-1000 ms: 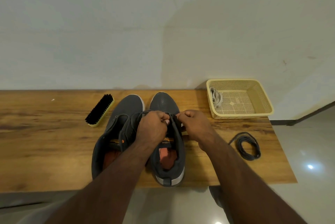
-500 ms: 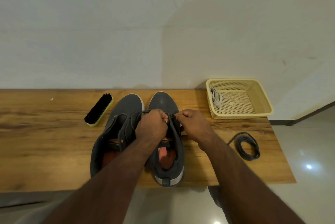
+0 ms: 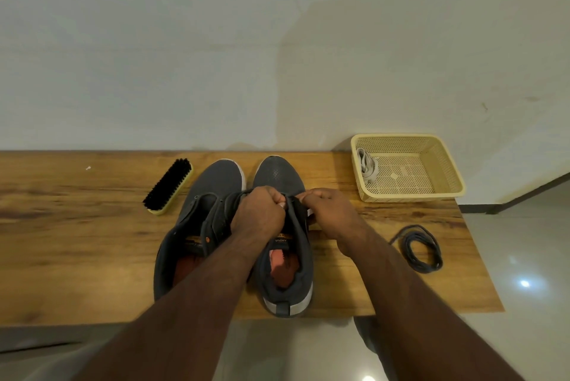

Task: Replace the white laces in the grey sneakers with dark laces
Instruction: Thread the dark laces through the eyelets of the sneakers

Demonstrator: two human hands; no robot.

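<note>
Head view: left hand (image 3: pixel 257 214) and right hand (image 3: pixel 331 214) both pinch the dark lace at the right sneaker's (image 3: pixel 285 245) eyelets, mid-bench (image 3: pixel 77 241). Left sneaker (image 3: pixel 197 220) touches it; spare dark lace (image 3: pixel 422 249) coiled near the right edge; white laces (image 3: pixel 367 167) in basket (image 3: pixel 444 177), far right corner.

Bare forearms, no sleeves; hands (image 3: pixel 296 214) apparently ringless.

Wooden table (image 3: pixel 77 241): brush (image 3: pixel 168 185), two grey sneakers (image 3: pixel 277 177), basket (image 3: pixel 450 174), dark lace coil (image 3: pixel 424 249).
</note>
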